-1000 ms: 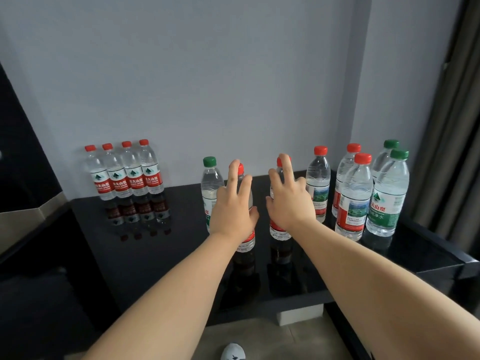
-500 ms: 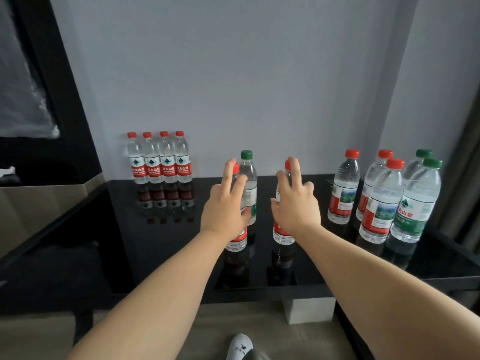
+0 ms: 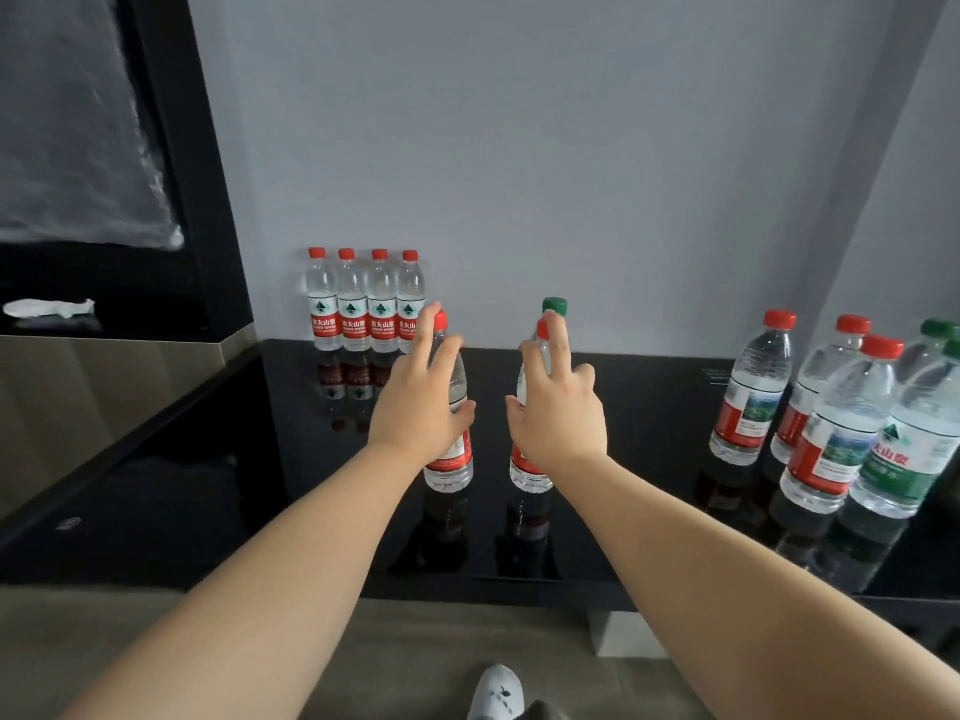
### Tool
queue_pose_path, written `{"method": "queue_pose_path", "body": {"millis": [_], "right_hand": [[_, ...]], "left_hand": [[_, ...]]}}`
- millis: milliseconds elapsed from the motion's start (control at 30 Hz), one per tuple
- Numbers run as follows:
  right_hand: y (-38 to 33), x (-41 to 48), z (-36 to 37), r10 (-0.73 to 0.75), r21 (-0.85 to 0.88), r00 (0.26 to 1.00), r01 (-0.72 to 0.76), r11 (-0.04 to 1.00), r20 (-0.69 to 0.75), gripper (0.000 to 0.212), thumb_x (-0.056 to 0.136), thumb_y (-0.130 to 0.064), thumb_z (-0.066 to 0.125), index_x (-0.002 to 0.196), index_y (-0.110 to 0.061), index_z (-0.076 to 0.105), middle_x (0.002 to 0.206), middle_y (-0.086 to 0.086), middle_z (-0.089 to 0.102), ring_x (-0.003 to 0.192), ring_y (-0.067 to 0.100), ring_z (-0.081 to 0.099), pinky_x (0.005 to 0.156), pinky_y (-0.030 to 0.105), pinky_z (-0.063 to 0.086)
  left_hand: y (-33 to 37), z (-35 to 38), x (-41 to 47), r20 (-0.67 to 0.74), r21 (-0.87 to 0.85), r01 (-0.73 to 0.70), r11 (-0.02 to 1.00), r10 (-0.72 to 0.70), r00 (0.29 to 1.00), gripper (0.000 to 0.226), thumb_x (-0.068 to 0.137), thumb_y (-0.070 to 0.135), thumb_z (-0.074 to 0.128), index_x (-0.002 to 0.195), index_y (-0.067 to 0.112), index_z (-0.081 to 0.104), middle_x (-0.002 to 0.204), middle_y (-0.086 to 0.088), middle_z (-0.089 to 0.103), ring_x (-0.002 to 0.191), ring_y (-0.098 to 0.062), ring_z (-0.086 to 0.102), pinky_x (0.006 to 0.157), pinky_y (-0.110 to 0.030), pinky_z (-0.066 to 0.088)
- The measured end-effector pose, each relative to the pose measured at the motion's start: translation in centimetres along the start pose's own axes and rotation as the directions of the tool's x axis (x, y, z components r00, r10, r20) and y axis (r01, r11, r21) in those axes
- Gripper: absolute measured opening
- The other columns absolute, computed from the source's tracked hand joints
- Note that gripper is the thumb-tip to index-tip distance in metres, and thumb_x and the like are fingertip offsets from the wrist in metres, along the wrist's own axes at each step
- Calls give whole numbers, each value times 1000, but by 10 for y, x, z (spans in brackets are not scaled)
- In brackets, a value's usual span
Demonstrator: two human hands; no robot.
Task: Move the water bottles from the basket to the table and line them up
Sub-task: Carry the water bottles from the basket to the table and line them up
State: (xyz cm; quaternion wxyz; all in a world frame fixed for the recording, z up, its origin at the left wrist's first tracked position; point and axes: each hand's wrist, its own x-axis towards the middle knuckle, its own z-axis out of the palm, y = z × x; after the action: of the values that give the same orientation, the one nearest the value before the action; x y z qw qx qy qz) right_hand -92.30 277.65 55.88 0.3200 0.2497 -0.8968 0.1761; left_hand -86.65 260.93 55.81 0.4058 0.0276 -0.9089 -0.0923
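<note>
Hands, both released. Head view: left hand (image 3: 421,407) is laid with straight, spread fingers against the near side of left red-capped bottle (image 3: 451,462). Right hand (image 3: 558,413) is laid likewise against right red-capped bottle (image 3: 524,478). No closed grip is shown on either.

Location: both bottles are stood upright mid-surface (image 3: 665,407), toward its near edge, a little apart. Green-capped bottle (image 3: 555,305) is stood just behind the right one, mostly hidden. Row of four (image 3: 366,314) is lined up at the far left corner, against the wall. Cluster of bottles (image 3: 831,433) is crowded at the right edge. Basket: not in view.

Hazards, as judged:
- The bottles are tall and narrow, so one could be tipped by a push applied high with flat fingers.
- The right red-capped bottle, if tipped back, would be thrown onto the green-capped bottle.
- A bottle slid over the near edge would be dropped to the floor.
- The cluster could be struck by a swung right forearm.

Open room: bare surface is left between the row and the left red-capped bottle, and between the right red-capped bottle and the cluster. The far edge is closed off by the wall.
</note>
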Motion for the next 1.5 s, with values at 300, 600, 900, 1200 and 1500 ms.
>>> {"method": "queue_pose_path", "body": {"millis": [300, 600, 900, 1200, 1500], "right_hand": [[-29, 6, 13, -73, 32, 997, 74, 997, -9, 63, 90, -34, 75, 141, -17, 40, 169, 2, 1, 101, 43, 56, 65, 41, 53], [-27, 9, 7, -147, 20, 987, 146, 989, 68, 68, 92, -43, 73, 143, -18, 36, 168, 2, -8, 111, 42, 57, 74, 44, 60], [-28, 21, -5, -276, -92, 957, 284, 954, 95, 69, 85, -45, 79, 137, -23, 39, 164, 5, 8, 117, 39, 51, 94, 50, 53], [-31, 24, -19, -332, 35, 926, 331, 943, 179, 91, 74, -7, 80, 150, -28, 33, 160, 2, 9, 129, 34, 39, 89, 42, 56], [-29, 23, -22, -275, 157, 950, 251, 955, 151, 73, 85, -29, 83, 143, -21, 39, 151, 4, 11, 124, 34, 48, 90, 43, 57]], "left_hand": [[-26, -11, 0, 33, 59, -18, 998, 16, 999, 73, 80, 33, 85, 140, 22, 44, 170, 3, -9, 122, -28, 57, 88, -34, 57], [-25, -22, -5, 69, 92, -61, 994, 55, 996, 74, 81, 35, 84, 142, 22, 44, 170, 1, -10, 122, -28, 58, 87, -36, 58], [-33, -48, 16, 199, 399, -156, 903, 81, 977, 89, 72, 55, 86, 143, 27, 41, 166, -7, 9, 136, -31, 43, 107, -47, 45], [-28, -58, 11, 282, 296, -79, 952, -8, 959, 92, 72, 13, 91, 149, 23, 41, 166, -2, -10, 126, -33, 56, 92, -46, 59], [-21, -62, 8, 144, 180, -24, 983, -2, 990, 56, 82, 29, 85, 129, 13, 58, 157, -6, 24, 119, -32, 61, 94, -45, 57]]}}
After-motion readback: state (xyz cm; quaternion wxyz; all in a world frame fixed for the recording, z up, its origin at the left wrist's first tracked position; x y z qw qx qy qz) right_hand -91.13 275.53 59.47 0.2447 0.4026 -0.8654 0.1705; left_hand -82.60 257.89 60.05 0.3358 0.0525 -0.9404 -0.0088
